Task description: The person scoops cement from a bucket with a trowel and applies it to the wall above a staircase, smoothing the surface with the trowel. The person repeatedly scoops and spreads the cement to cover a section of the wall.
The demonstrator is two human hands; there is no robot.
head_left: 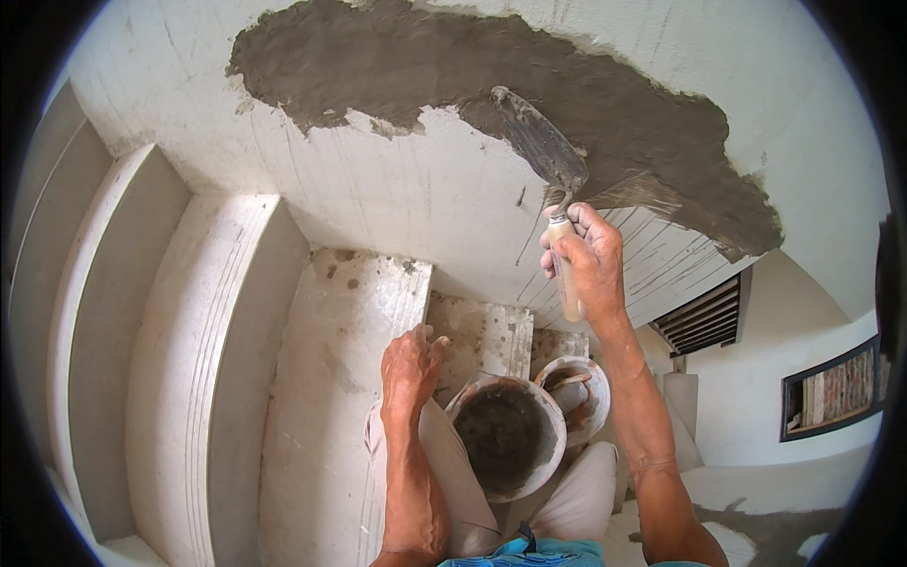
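My right hand (588,255) is wrapped round the pale handle of a trowel (540,142). The trowel's grey, mortar-stained blade points up and left, over a wide patch of wet grey mortar (416,57) on the white wall. Whether the blade touches the mortar all along its length I cannot tell. My left hand (413,370) hangs over my left knee with its fingers curled in and nothing seen in them. Between my knees stands a bucket (557,416) of dark, wet mortar. Just beyond it is a smaller bucket (597,402) with a tool leaning inside.
Pale stone stairs (236,312) rise on the left, and spattered lower steps (482,331) run behind the buckets. To the right are a slatted dark opening (704,317) in the wall and a dark-framed window (831,389). A grey stain (775,534) marks the floor at lower right.
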